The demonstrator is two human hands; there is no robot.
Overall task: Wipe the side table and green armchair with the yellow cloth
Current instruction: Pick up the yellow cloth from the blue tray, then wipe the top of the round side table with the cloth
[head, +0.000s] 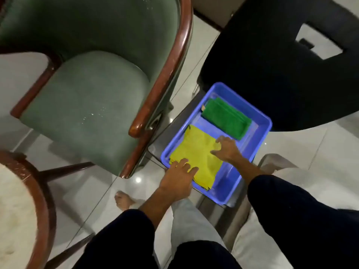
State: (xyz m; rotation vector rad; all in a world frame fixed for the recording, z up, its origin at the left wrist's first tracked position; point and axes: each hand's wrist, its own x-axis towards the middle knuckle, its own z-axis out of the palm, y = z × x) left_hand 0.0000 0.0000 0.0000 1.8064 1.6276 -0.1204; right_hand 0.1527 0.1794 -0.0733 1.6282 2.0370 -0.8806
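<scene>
In the head view, the yellow cloth point(196, 155) lies flat in the near half of a blue tray point(262, 118), which sits low in the centre right of the frame, apparently on a low glass surface, though its edges are hard to make out. Both hands rest on the cloth. The left hand point(177, 180) lies on its lower left edge with fingers spread and flat, gripping nothing that can be seen. The right hand point(226, 148) sits on the cloth's right corner with fingers bent and slightly apart, as if about to pinch the fabric; whether it has actually caught any cannot be told. The cloth therefore lies directly under and between the fingers, running diagonally from the lower right up to the upper left along the tray's long axis, and neither hand is clearly nearer. Lifting it looks like the step in hand. One green cloth point(226, 117), folded, lies in the tray's far half, just beyond the yellow one. The green armchair point(87, 105) fills the upper left, close beside the tray, its seat showing pale specks. A round wood-rimmed side table point(41, 193) shows in part at the lower left. Counted: one yellow cloth, one green cloth, one tray, one armchair, two hands.
</scene>
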